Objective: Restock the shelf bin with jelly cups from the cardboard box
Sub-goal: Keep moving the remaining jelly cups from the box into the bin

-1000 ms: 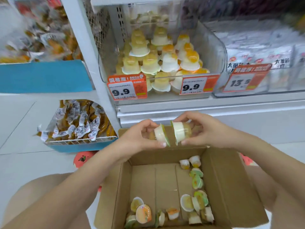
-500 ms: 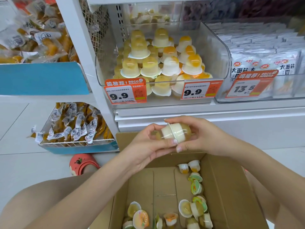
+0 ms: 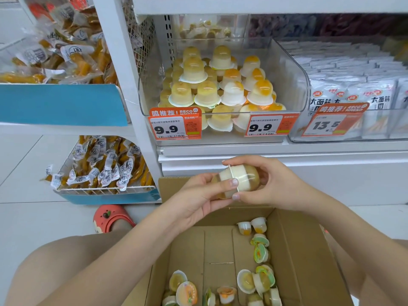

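Head view: at centre frame, above the far edge of the cardboard box (image 3: pixel 309 257), the left hand (image 3: pixel 198 199) and right hand (image 3: pixel 271 182) each curl their fingers round one jelly cup, the two jelly cups (image 3: pixel 237 180) pressed together lid to lid, so two are in hand. The shelf bin (image 3: pixel 293 71), clear-walled, sits in the upper middle, already heaped with inverted cups, roughly twenty showing, the lower ones too hidden to count exactly. In my judgement the risk lies in the lift: held only where the rims meet, one cup could slip and fall to the floor, or, set on the steep pile, knock neighbours over the low front lip. About fifteen loose cups remain in the box at lower right, some overlapping. Two 9.9 price tags (image 3: pixel 174 127) hang on the bin front, one 13.5 tag (image 3: pixel 331 122) to their right.
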Action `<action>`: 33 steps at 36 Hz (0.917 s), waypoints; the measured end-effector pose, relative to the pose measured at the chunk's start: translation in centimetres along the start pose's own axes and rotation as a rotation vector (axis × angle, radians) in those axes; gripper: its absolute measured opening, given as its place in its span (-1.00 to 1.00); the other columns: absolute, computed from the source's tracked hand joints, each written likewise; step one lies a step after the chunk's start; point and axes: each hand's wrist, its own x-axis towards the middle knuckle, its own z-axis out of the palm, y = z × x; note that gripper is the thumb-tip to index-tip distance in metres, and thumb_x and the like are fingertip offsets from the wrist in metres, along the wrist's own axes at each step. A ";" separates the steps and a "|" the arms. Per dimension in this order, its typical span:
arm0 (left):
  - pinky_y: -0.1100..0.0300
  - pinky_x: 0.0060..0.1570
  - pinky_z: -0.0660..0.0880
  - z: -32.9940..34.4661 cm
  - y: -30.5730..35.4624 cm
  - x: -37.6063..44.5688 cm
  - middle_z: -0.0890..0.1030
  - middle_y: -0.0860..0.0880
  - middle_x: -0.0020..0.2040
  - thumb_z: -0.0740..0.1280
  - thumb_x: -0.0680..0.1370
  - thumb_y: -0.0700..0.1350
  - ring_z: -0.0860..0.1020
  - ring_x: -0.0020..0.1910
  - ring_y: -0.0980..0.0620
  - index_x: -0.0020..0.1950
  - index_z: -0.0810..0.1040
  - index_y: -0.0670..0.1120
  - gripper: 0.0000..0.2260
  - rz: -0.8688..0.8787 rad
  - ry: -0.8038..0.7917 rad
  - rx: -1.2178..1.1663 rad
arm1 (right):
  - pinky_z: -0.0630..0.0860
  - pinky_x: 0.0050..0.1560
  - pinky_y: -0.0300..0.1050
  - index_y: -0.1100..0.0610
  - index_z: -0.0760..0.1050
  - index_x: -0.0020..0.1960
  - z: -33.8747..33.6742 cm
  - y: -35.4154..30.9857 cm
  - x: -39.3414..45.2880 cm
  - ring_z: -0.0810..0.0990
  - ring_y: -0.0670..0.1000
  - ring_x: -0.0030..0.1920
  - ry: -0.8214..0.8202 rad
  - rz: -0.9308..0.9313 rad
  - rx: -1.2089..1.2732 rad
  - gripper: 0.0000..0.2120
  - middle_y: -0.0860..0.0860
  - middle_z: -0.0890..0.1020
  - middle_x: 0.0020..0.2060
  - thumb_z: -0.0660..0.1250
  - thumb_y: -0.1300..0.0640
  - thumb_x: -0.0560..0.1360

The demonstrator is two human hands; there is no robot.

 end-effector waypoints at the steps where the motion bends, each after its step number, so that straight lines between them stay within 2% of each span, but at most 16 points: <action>1: 0.22 -0.06 0.60 0.1 0.1 0.0 0.64 -0.19 0.07 0.45 0.31 -0.19 0.65 -0.04 0.00 0.25 0.46 -0.30 -0.46 -0.005 0.000 0.003 | 0.55 0.04 -0.19 0.02 0.55 0.20 -0.1 -0.1 0.1 0.60 -0.11 -0.05 0.007 -0.004 -0.009 -0.45 -0.09 0.65 -0.02 0.55 0.05 0.22; 4: 0.10 0.08 0.57 0.2 1.3 0.3 0.64 -0.18 0.11 0.45 0.38 -0.05 0.64 0.05 -0.05 0.27 0.45 -0.24 -0.47 -0.010 -0.052 0.050 | 0.54 -0.01 -0.22 0.04 0.56 0.17 -1.0 -0.9 0.4 0.61 -0.08 -0.04 0.076 -0.011 0.037 -0.51 -0.01 0.66 0.02 0.54 0.17 0.26; 6: 0.00 0.10 0.56 -0.1 2.8 0.6 0.63 -0.13 0.15 0.39 0.39 0.17 0.63 0.09 -0.07 0.27 0.46 -0.15 -0.42 -0.005 -0.072 0.264 | 0.58 -0.03 -0.16 0.03 0.57 0.16 -2.1 -2.0 1.0 0.63 -0.03 -0.03 0.168 -0.025 0.077 -0.54 0.01 0.65 0.06 0.56 0.23 0.29; 7: -0.03 0.09 0.57 -0.2 3.6 0.8 0.62 -0.09 0.16 0.33 0.38 0.26 0.63 0.07 -0.05 0.24 0.48 -0.12 -0.41 0.004 -0.047 0.397 | 0.58 -0.06 -0.19 0.03 0.58 0.15 -2.7 -2.8 1.6 0.64 -0.05 -0.05 0.210 -0.031 0.102 -0.55 -0.02 0.65 0.07 0.55 0.21 0.29; 9: -0.03 0.07 0.57 -0.8 5.2 1.2 0.61 -0.02 0.14 0.24 0.40 0.33 0.64 0.04 0.02 0.14 0.53 -0.07 -0.45 0.045 0.068 0.633 | 0.56 -0.11 -0.27 0.04 0.58 0.13 -4.1 -4.3 3.0 0.63 -0.13 -0.10 0.280 -0.056 0.114 -0.54 -0.04 0.64 0.06 0.53 0.13 0.24; 11: 0.01 0.03 0.58 -1.4 6.1 1.7 0.61 0.01 0.08 0.26 0.47 0.26 0.62 -0.01 0.05 0.05 0.53 -0.05 -0.59 0.144 0.231 0.833 | 0.59 -0.09 -0.24 0.05 0.57 0.14 -5.7 -5.5 5.0 0.63 -0.14 -0.13 0.360 -0.058 0.038 -0.53 0.00 0.65 0.01 0.58 0.13 0.26; 13: 0.14 -0.09 0.51 -2.5 6.4 2.4 0.59 0.03 -0.01 0.35 0.49 0.14 0.57 -0.10 0.07 -0.01 0.50 -0.06 -0.72 0.284 0.386 1.046 | 0.61 -0.02 -0.16 0.03 0.56 0.17 -7.2 -6.5 7.3 0.61 -0.12 -0.17 0.427 -0.030 -0.072 -0.55 -0.02 0.64 -0.07 0.56 0.14 0.31; 15: 0.13 -0.05 0.47 -3.4 6.6 2.7 0.55 0.09 -0.01 0.40 0.47 0.02 0.55 -0.06 0.06 -0.01 0.48 0.00 -0.81 0.378 0.465 1.179 | 0.60 -0.01 -0.17 -0.01 0.54 0.19 -8.4 -7.3 9.6 0.58 -0.11 -0.15 0.456 -0.034 -0.185 -0.52 -0.04 0.61 -0.02 0.56 0.07 0.30; 17: 0.08 0.02 0.49 -3.9 6.8 2.8 0.53 0.10 0.01 0.40 0.47 -0.03 0.54 0.00 0.04 0.02 0.47 0.02 -0.82 0.408 0.474 1.220 | 0.52 -0.14 -0.38 -0.01 0.49 0.22 -9.2 -8.0 11.9 0.53 -0.16 -0.10 0.473 -0.036 -0.338 -0.46 -0.05 0.54 0.07 0.56 0.00 0.29; 18: 0.07 0.01 0.50 -4.1 7.0 2.8 0.53 0.09 0.02 0.39 0.48 -0.03 0.54 0.00 0.04 0.04 0.47 0.01 -0.81 0.411 0.476 1.233 | 0.48 -0.18 -0.40 0.01 0.47 0.24 -9.5 -8.4 13.1 0.51 -0.16 -0.07 0.476 -0.024 -0.417 -0.42 -0.06 0.51 0.10 0.56 -0.04 0.28; 20: 0.04 -0.01 0.53 -4.5 7.2 2.8 0.53 0.06 0.03 0.38 0.49 -0.02 0.54 0.00 0.05 0.06 0.47 -0.01 -0.80 0.419 0.488 1.276 | 0.49 -0.10 -0.27 0.08 0.43 0.30 -10.1 -8.9 15.3 0.51 -0.07 0.04 0.450 0.020 -0.550 -0.31 -0.02 0.50 0.14 0.55 -0.12 0.26; 22: 0.02 -0.02 0.54 -4.7 7.3 2.9 0.53 0.04 0.07 0.37 0.49 -0.03 0.55 0.00 0.04 0.08 0.46 -0.01 -0.79 0.418 0.504 1.327 | 0.46 -0.07 -0.15 0.14 0.41 0.33 -10.4 -9.5 17.0 0.51 0.00 0.06 0.396 0.065 -0.686 -0.25 0.03 0.53 0.14 0.53 -0.16 0.25; 25: 0.03 -0.02 0.53 -4.9 7.3 3.0 0.51 0.03 0.10 0.35 0.49 -0.05 0.54 -0.04 0.01 0.11 0.44 -0.02 -0.77 0.413 0.510 1.391 | 0.43 -0.03 -0.13 0.17 0.34 0.39 -10.4 -10.0 18.7 0.50 0.09 0.16 0.302 0.119 -0.895 -0.18 0.08 0.50 0.20 0.51 -0.18 0.28; 28: 0.05 -0.02 0.52 -5.1 7.3 2.9 0.51 0.01 0.12 0.35 0.49 -0.08 0.53 -0.01 0.01 0.14 0.43 -0.03 -0.75 0.418 0.497 1.403 | 0.45 0.09 -0.07 0.14 0.29 0.44 -10.2 -10.4 19.7 0.46 0.14 0.25 0.234 0.168 -0.985 -0.13 0.09 0.46 0.28 0.51 -0.21 0.27; 33: -0.02 0.00 0.52 -5.1 7.1 3.0 0.50 -0.04 0.08 0.36 0.49 -0.13 0.54 -0.03 -0.04 0.17 0.41 -0.07 -0.71 0.437 0.489 1.397 | 0.46 0.02 -0.06 0.13 0.27 0.44 -9.2 -10.6 20.7 0.48 0.16 0.20 0.145 0.191 -1.091 -0.10 0.11 0.47 0.26 0.52 -0.22 0.25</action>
